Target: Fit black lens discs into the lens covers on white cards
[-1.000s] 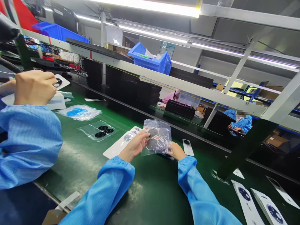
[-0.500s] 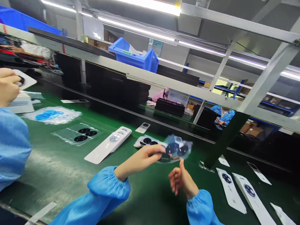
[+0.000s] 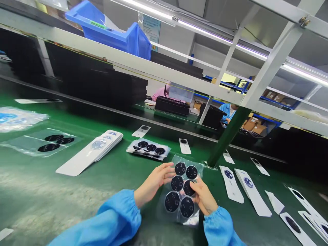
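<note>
A clear plastic bag (image 3: 182,191) with several round black discs inside is held flat just above the green belt, between both hands. My left hand (image 3: 153,182) pinches its left edge with the fingers curled round it. My right hand (image 3: 205,198) grips its right side, thumb over one disc. Both arms wear blue sleeves. Just beyond the bag lies a stack of similar bags with black discs (image 3: 148,149).
On the green conveyor belt (image 3: 51,191) lie a long white card stack (image 3: 89,152), a clear sheet with three black discs (image 3: 51,141), small white cards (image 3: 184,146) and more printed white cards (image 3: 252,191) at right. A green post (image 3: 225,136) stands behind. Other workers sit across.
The view has swung right, so the neighbour's sleeve and hand at left are out of view. The bag came down from the left hand alone to flat, held in both hands.
</note>
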`<state>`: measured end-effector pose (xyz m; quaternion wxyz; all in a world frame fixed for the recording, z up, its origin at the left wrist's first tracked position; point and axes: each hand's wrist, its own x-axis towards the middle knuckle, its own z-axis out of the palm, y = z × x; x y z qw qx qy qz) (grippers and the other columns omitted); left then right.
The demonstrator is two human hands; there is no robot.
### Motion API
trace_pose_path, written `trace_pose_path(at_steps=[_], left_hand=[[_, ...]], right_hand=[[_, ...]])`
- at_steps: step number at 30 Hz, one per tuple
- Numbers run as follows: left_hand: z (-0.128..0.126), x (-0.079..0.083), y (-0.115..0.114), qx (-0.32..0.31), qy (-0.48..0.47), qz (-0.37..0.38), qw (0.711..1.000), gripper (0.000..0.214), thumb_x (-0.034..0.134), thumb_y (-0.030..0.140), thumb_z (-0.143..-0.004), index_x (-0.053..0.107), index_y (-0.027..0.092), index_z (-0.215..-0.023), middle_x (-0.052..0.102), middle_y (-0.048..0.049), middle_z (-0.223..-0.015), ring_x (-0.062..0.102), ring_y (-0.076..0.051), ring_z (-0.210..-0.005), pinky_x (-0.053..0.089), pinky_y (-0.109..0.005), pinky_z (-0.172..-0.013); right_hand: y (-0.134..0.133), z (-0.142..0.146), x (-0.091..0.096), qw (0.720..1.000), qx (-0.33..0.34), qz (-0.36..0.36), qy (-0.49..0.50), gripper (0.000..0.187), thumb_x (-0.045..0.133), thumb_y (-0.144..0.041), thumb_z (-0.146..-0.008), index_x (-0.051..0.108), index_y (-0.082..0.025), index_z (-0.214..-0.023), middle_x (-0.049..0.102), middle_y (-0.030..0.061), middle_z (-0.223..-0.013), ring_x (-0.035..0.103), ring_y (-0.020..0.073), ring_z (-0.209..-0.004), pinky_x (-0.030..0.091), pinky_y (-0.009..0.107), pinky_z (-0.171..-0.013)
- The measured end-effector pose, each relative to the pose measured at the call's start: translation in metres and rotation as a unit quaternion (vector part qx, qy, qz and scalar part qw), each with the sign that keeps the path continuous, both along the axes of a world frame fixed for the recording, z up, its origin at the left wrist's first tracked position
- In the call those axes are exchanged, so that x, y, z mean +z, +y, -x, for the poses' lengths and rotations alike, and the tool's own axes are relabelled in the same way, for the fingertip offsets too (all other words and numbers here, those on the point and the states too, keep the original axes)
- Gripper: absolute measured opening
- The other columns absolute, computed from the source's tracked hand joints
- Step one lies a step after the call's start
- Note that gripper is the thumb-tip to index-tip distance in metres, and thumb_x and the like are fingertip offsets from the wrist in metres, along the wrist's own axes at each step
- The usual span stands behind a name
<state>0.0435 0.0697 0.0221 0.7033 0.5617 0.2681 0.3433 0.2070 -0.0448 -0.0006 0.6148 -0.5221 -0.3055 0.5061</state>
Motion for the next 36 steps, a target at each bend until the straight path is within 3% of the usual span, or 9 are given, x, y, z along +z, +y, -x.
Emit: trace_pose_path(at_steps=[4, 11, 15, 17, 20, 24, 28, 36], left_hand=[[-0.029, -0.006, 0.030, 0.003, 0.022, 0.027, 0.999, 0.025, 0.051, 0.035, -0.090, 0.061, 0.012, -0.097, 0.067, -0.0074, -0.095, 0.065, -0.017, -0.084, 0.054, -0.035, -0.077], [-0.058, -0.021, 0.063, 0.011, 0.103, -0.001, 0.995, 0.027, 0.054, 0.032, -0.089, 0.056, 0.014, -0.110, 0.061, -0.0066, -0.106, 0.061, -0.018, -0.088, 0.053, -0.037, -0.075], [-0.063, -0.030, 0.067, -0.008, 0.141, -0.036, 0.989, 0.027, 0.054, 0.032, -0.089, 0.056, 0.014, -0.110, 0.061, -0.0066, -0.106, 0.061, -0.018, -0.088, 0.053, -0.037, -0.076], [-0.064, -0.035, 0.068, -0.015, 0.152, -0.057, 0.987, 0.027, 0.054, 0.032, -0.089, 0.056, 0.014, -0.109, 0.061, -0.0066, -0.106, 0.061, -0.018, -0.088, 0.053, -0.037, -0.075], [-0.065, -0.040, 0.068, -0.017, 0.165, -0.096, 0.981, 0.026, 0.054, 0.032, -0.089, 0.057, 0.014, -0.108, 0.061, -0.0063, -0.105, 0.062, -0.017, -0.087, 0.053, -0.037, -0.075], [-0.065, -0.044, 0.065, -0.011, 0.183, -0.164, 0.969, 0.025, 0.054, 0.032, -0.089, 0.058, 0.014, -0.105, 0.062, -0.0054, -0.100, 0.062, -0.016, -0.084, 0.053, -0.035, -0.074], [-0.063, -0.043, 0.059, 0.001, 0.199, -0.240, 0.950, 0.022, 0.054, 0.032, -0.089, 0.060, 0.014, -0.101, 0.063, -0.0047, -0.098, 0.062, -0.017, -0.085, 0.052, -0.037, -0.077], [-0.060, -0.042, 0.055, 0.011, 0.234, -0.315, 0.920, 0.021, 0.052, 0.032, -0.090, 0.060, 0.014, -0.098, 0.065, -0.0038, -0.093, 0.063, -0.015, -0.081, 0.052, -0.036, -0.076]], right_hand=[[0.018, -0.019, -0.007, 0.999, -0.013, 0.008, -0.040, 0.057, 0.075, -0.046, -0.063, 0.054, -0.023, -0.111, 0.071, 0.0048, -0.089, 0.070, 0.0202, -0.063, 0.051, 0.025, -0.044], [0.044, -0.044, -0.019, 0.987, -0.051, 0.014, -0.151, 0.043, 0.070, -0.039, -0.064, 0.058, -0.021, -0.101, 0.069, 0.0020, -0.078, 0.068, 0.0209, -0.065, 0.053, 0.032, -0.055], [0.054, -0.057, -0.009, 0.964, -0.117, -0.008, -0.240, 0.047, 0.072, -0.029, -0.060, 0.058, -0.025, -0.104, 0.061, 0.0053, -0.107, 0.060, 0.0239, -0.096, 0.050, 0.037, -0.078], [0.063, -0.057, -0.003, 0.955, -0.125, -0.011, -0.268, 0.040, 0.071, -0.028, -0.062, 0.061, -0.026, -0.100, 0.057, 0.0042, -0.112, 0.056, 0.0227, -0.100, 0.048, 0.035, -0.082], [0.084, -0.047, 0.001, 0.959, -0.079, 0.014, -0.272, 0.017, 0.071, -0.032, -0.066, 0.064, -0.021, -0.078, 0.063, 0.0018, -0.085, 0.061, 0.0189, -0.077, 0.051, 0.030, -0.065], [0.109, -0.034, -0.004, 0.972, -0.020, 0.073, -0.223, 0.031, 0.057, -0.044, -0.084, 0.058, -0.016, -0.071, 0.060, -0.0015, -0.064, 0.059, 0.0113, -0.053, 0.044, 0.021, -0.041], [0.119, -0.034, -0.007, 0.977, 0.009, 0.118, -0.175, 0.038, 0.045, -0.045, -0.093, 0.057, -0.013, -0.076, 0.059, -0.0030, -0.063, 0.057, 0.0080, -0.050, 0.045, 0.019, -0.042], [0.112, -0.038, -0.017, 0.985, 0.053, 0.096, -0.130, 0.016, 0.055, -0.027, -0.091, 0.060, -0.012, -0.089, 0.063, 0.0005, -0.083, 0.062, 0.0110, -0.068, 0.052, 0.025, -0.058]])
